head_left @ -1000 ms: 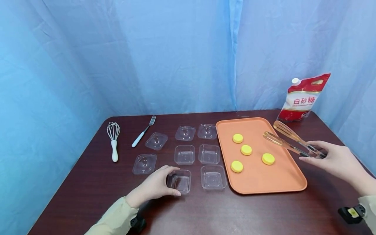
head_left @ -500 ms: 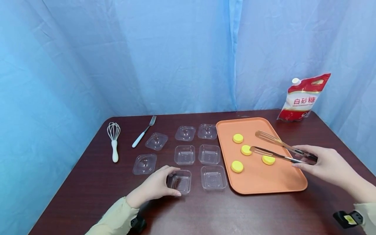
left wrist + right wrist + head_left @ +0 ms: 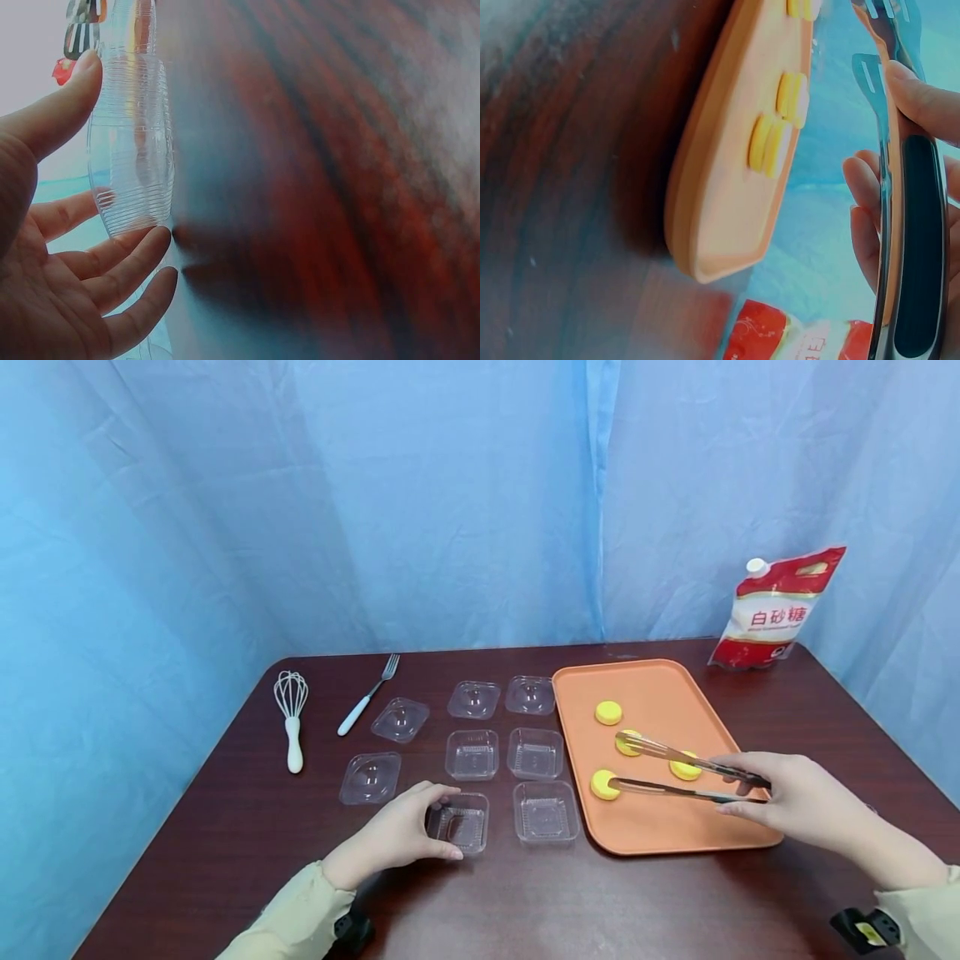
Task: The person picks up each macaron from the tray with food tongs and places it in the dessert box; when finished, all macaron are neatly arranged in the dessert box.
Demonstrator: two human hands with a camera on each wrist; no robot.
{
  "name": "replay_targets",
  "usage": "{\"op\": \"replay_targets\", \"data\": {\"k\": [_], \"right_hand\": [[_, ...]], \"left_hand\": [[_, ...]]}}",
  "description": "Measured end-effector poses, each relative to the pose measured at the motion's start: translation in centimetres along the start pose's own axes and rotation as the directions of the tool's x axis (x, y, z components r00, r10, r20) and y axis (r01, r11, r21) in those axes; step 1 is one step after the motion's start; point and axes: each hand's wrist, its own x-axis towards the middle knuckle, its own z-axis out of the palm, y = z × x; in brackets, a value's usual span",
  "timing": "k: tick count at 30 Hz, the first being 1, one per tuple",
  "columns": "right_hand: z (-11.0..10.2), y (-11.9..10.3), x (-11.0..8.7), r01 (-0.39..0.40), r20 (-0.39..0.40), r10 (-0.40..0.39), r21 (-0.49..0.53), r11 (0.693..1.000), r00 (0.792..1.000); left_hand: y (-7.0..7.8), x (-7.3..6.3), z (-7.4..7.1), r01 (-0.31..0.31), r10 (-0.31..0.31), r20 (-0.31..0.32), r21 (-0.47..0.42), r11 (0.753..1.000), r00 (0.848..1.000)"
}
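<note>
In the head view my left hand [image 3: 397, 833] holds the left side of a clear plastic box [image 3: 468, 828] at the front of the table. Thumb and fingers span the box [image 3: 135, 150] in the left wrist view. My right hand [image 3: 795, 793] grips a pair of metal tongs [image 3: 712, 767] with dark handles [image 3: 920, 247]. The spread tong tips are above the orange tray [image 3: 697, 827]. One tip overlaps the near-left yellow macaron [image 3: 602, 784], the other a middle macaron [image 3: 627, 742]; contact cannot be told. Another macaron [image 3: 608, 712] lies farther back, and one [image 3: 681, 770] is partly behind the tongs.
More clear boxes [image 3: 546, 812] stand left of the tray, with domed clear lids [image 3: 475, 700] behind and left. A fork [image 3: 367, 697] and a white-handled whisk [image 3: 292, 727] lie at the left. A red-and-white sugar bag [image 3: 776, 610] stands at the back right, before a blue curtain.
My right hand has moved left and nearer with the tongs, bringing their tips from the tray's right edge over the macarons at its left. The left hand stays on the box.
</note>
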Motion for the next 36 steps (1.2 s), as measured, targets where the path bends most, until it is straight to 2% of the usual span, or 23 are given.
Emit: {"op": "replay_targets", "data": {"k": [7, 14, 22, 32, 36], "right_hand": [[0.8, 0.0, -0.1, 0.059, 0.031, -0.059, 0.008, 0.998, 0.998], [1.0, -0.2, 0.0, 0.051, 0.094, -0.052, 0.011, 0.999, 0.994], [1.4, 0.0, 0.1, 0.077, 0.121, -0.076, -0.005, 0.997, 0.99], [1.1, -0.2, 0.0, -0.005, 0.183, 0.007, -0.016, 1.0, 0.983], [1.1, -0.1, 0.0, 0.002, 0.179, 0.003, -0.027, 1.0, 0.984]], "left_hand": [[0.0, 0.0, 0.0, 0.006, -0.006, 0.007, -0.002, 1.0, 1.0], [-0.1, 0.0, 0.1, -0.009, 0.009, -0.006, 0.001, 1.0, 1.0], [-0.1, 0.0, 0.1, -0.018, 0.018, -0.008, 0.005, 1.0, 1.0], [-0.1, 0.0, 0.1, -0.028, 0.028, -0.012, 0.002, 1.0, 1.0], [-0.1, 0.0, 0.1, -0.023, 0.023, -0.011, 0.002, 1.0, 1.0]]}}
